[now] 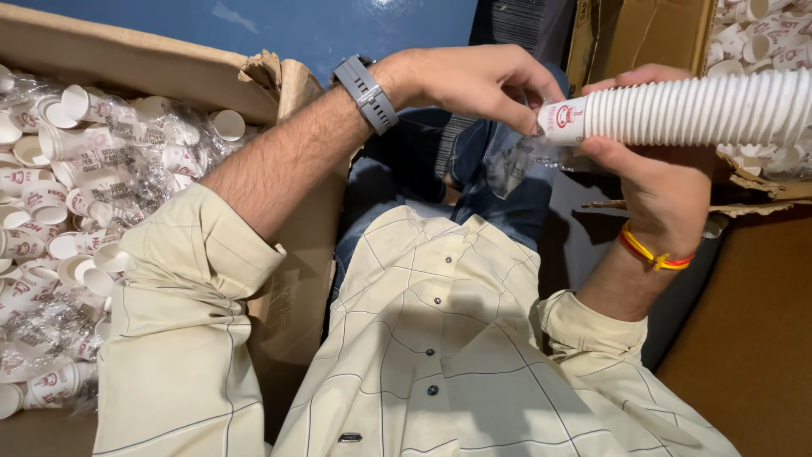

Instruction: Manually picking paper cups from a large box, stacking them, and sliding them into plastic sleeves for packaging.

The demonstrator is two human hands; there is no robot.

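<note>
Saw my right hand (664,190) wrapped round the long white nested paper-cup stack (685,108), left hand (474,80) pinching its end cup: featherlight, crushable, I'd grip gently mid-stack.

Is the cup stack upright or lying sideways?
Sideways: the cup stack runs level across the frame, right hand gripping it, left hand pinching its end cup.

The left hand (474,80) reaches across from the left side, with its wrist bent and its back facing up. Its fingers (520,106) curl down and pinch together at the tips. The left arm is bare up to a rolled sleeve. The right hand (660,182) is turned palm up, with its fingers wrapped around in a grip. The two hands nearly meet.
</note>
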